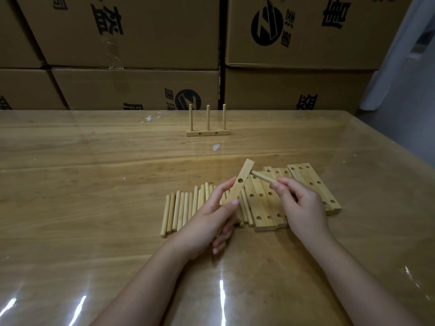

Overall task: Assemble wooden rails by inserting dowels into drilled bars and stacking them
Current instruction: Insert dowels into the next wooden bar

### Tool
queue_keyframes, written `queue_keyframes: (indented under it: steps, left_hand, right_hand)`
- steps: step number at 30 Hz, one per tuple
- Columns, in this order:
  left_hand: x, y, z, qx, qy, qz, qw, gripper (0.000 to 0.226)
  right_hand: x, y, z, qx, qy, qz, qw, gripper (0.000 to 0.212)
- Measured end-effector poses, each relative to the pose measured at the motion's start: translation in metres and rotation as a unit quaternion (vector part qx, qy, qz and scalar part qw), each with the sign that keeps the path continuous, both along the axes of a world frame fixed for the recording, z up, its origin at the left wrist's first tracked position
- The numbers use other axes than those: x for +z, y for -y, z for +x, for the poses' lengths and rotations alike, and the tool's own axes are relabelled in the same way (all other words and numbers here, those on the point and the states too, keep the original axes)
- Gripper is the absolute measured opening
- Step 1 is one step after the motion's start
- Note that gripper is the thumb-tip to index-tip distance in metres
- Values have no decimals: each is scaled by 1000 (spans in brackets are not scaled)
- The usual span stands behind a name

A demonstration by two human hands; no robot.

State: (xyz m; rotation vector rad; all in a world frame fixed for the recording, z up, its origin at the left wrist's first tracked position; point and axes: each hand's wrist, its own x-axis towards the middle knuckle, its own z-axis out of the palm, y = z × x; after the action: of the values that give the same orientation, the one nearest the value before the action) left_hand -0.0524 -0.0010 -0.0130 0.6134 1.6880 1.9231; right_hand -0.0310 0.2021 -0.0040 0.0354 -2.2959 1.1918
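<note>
Both forearms entered from the bottom edge and met at frame centre, above the table (94,184).

Left hand (213,215): fingers curled round the lower half of one bar (240,182), thumb pressed on its near face, index finger laid along its left edge. The bar was lifted off the table and tilted, top end pointing to the upper right. One drilled hole showed on the face just above the thumb.

Right hand (301,203): closed to a pinch, thumb and fingertips gripping the near end of a dowel (262,177). The dowel's far end met the right side of the bar near its top. Whether it sat in a hole could not be told.

Under and behind the hands: loose dowels (181,208) lay side by side in a row, left of centre, partly hidden by the left hand. Loose bars (266,203) lay flat just to their right, holes facing up, running out toward the right of the frame.

Farther back, upper centre: a rail (207,132) stood on the table, one bar with three upright dowels set in it and two open holes in its front face.

Behind the table: stacked cardboard boxes (131,31) with black print.
</note>
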Motion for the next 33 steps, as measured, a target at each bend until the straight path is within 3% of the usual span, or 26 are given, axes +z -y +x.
queue_keyframes:
  steps: [11,15,23,27,33]
  left_hand:
    - [3,0,1,2,6,-1,1000,47]
    - [3,-1,1,-5,48,47,998,48]
    - [3,1,-2,-10,112,127,986,50]
    - [3,2,-3,-10,112,127,985,48]
    - [2,0,-3,-6,91,97,991,44]
  right_hand:
    - [2,-1,2,26,30,-27,999,16]
    - [7,2,2,48,10,-51,997,17]
    - [5,-2,0,2,-25,18,1000,21]
    - [3,-3,-2,-5,-41,87,995,34]
    - [1,-2,-3,-5,-37,67,997,36]
